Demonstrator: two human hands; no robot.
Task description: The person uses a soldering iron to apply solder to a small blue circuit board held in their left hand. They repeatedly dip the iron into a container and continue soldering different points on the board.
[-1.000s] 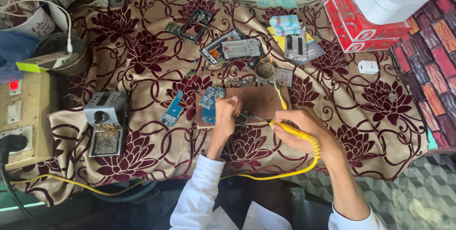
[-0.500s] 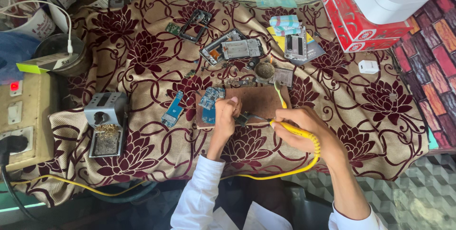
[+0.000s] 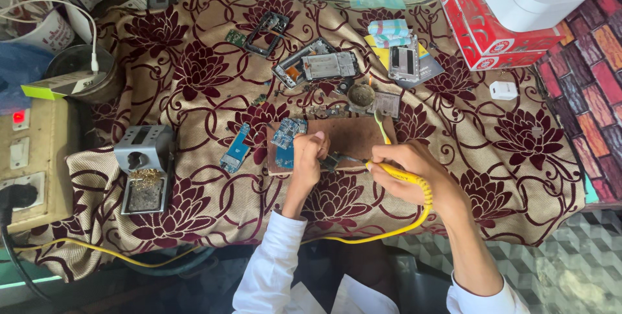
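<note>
Near the middle of the front edge of the cloth-covered table: right hand closed in a pen grip around a yellow soldering iron, tip aimed left and down. Just beside that tip, left hand curled shut, fingertips pinching and pinning a small dark component against a brown work board. Too small to tell whether the tip touches the part or stops just short.

By the look of it, mid-soldering on that pinned piece. Calls next for a steady tip on the joint and a firm hold from the left fingers, kept apart from the hot end.

Trailing from the iron, a yellow cable looping under the right wrist and off over the front edge. On the left part of the work board, a blue circuit board; just off it to the left, a second, narrower blue board. Along the board's far side, a green-handled brush and a round flux tin.

Further back, towards the middle of the floral cloth, stripped phone frames and a black bezel. At the left end, a grey iron stand with brass cleaning wool; beyond it, off the table, a switchboard with a red lamp lit. At the far right corner, a red box, with a white adapter near it.
</note>
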